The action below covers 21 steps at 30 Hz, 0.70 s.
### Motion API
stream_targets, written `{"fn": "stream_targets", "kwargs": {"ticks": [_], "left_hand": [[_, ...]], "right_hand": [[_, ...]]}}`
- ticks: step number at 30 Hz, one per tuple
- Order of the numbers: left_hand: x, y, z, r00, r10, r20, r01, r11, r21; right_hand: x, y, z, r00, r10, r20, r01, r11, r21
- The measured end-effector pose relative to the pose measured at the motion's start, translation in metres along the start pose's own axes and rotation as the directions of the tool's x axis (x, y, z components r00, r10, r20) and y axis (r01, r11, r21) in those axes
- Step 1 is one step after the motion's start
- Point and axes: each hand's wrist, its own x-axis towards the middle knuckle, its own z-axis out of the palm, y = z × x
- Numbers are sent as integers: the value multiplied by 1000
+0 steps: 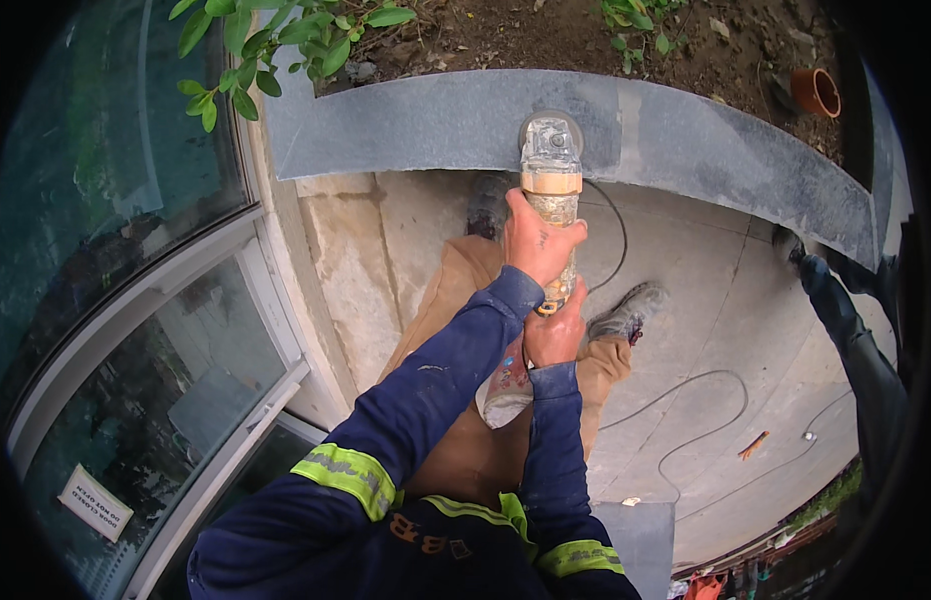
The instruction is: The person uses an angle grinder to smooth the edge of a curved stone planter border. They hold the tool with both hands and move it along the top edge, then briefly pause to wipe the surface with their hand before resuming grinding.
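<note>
Both my hands are closed around a worn, dusty angle grinder [553, 206] with an orange-and-grey body. My left hand [540, 240] wraps its middle, and my right hand [557, 328] grips the rear end, nearer to me. The grinder's round disc [575, 128] lies over the top of a grey stone coping [415, 122], partly hidden by the tool's head; whether it is spinning I cannot tell. A dark power cord [623, 232] loops beside the tool on its right. Below my wrists hangs a reddish, pale-ended cylindrical object [507, 390], partly covered by my sleeves.
Behind the coping is a soil bed [485, 35] with leafy branches [305, 40] and a terracotta pot [815, 92]. A framed glass door [175, 350] stands at left. Cable [705, 375] snakes over the paved floor [705, 300]. Another person's dark-trousered leg [835, 305] is at right.
</note>
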Motion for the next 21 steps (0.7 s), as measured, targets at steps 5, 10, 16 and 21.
{"fn": "stream_targets", "kwargs": {"ticks": [5,10,16,21], "left_hand": [[2,4,-6,999,-44,-11,43,999,-28],[-5,2,-2,1000,-25,13,25,999,-25],[4,10,-7,999,-40,-11,40,999,-10],[-2,-2,-5,999,-35,-9,34,998,-60]], "right_hand": [[0,-6,-4,999,3,51,-4,1000,17],[-6,5,-2,1000,-14,21,14,1000,-12],[6,-10,-5,999,-35,41,34,999,30],[1,8,-1,997,-68,47,62,992,106]]}}
